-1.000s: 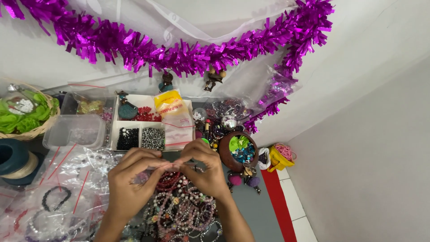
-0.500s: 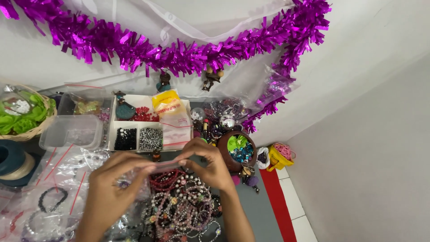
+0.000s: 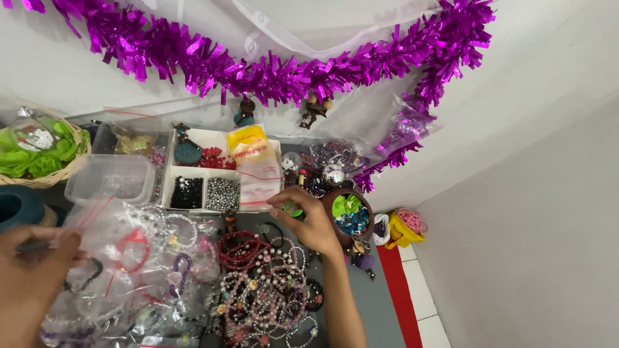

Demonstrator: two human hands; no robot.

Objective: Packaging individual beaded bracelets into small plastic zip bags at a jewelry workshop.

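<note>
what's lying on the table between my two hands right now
In the head view, clear plastic bags of bracelets and a loose pile of beaded bracelets lie between the left hand and right hand.

Bead tray (image 3: 193, 183) lies behind bracelets (image 3: 264, 283), left of bowl (image 3: 348, 216).

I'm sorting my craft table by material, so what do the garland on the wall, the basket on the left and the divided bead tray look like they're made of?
The purple garland looks like metallic foil tinsel, from its shiny fringed strands. The basket seems woven from natural fibre such as straw or wicker, given its tan braided rim. The divided tray appears to be white plastic with thin, smooth walls, though card is possible.
</note>
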